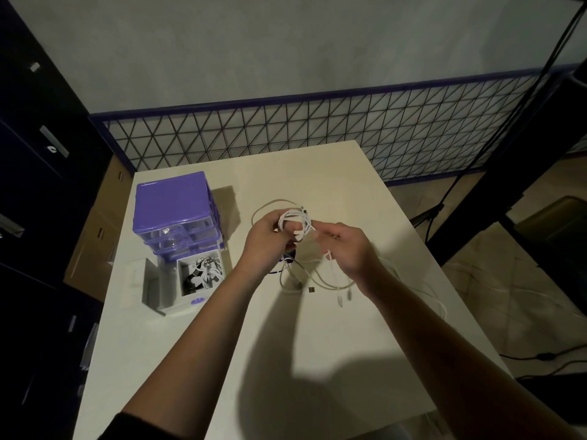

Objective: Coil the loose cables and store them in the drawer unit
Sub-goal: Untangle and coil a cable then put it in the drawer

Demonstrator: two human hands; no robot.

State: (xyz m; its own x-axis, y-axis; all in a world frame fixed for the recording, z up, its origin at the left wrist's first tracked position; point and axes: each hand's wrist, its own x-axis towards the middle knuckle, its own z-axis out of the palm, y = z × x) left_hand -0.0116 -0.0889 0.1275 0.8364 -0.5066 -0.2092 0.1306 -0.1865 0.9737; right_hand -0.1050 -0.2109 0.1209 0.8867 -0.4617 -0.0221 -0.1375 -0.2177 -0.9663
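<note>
Left hand [265, 238] and right hand [347, 249] grip a white coiled cable [297, 222]; the purple plastic drawer unit's [174, 206] pulled-out clear drawer [187, 282] holds coiled cables.

Purple drawer unit [174, 204], white cables [297, 223], cream table [333, 338], black triangle-patterned wire grid [317, 134]

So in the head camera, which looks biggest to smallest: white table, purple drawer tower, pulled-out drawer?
1. White square table
2. Purple plastic drawer tower
3. Pulled-out grey drawer, which is nearer the camera, so this ranking is unsure.

drawer unit [176, 214] left, cables [317, 274] right, on table [317, 344]
</note>
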